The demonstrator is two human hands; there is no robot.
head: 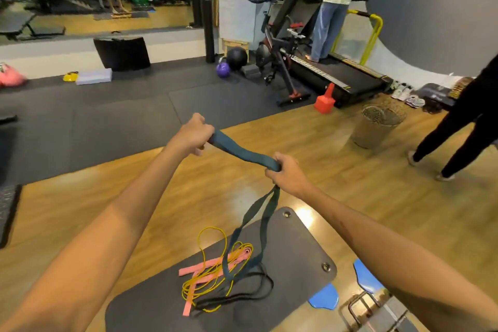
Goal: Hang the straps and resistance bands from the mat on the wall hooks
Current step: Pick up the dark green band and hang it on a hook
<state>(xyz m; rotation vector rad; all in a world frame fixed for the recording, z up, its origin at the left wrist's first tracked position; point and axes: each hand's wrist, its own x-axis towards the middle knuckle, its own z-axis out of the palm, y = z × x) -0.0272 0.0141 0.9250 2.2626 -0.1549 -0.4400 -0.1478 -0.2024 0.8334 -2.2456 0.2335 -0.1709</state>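
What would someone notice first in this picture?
Two bare arms reach out in the middle, the left hand and right hand gripping a wide dark teal fabric band between them. Below lies a dark grey floor mat with thin yellow bands and a pink flat strap.

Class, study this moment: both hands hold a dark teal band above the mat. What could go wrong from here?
1. The teal band has its lower loops hanging into the yellow band and pink band; lifting may drag them along.
2. A passing person is close; a swinging band might hit them.
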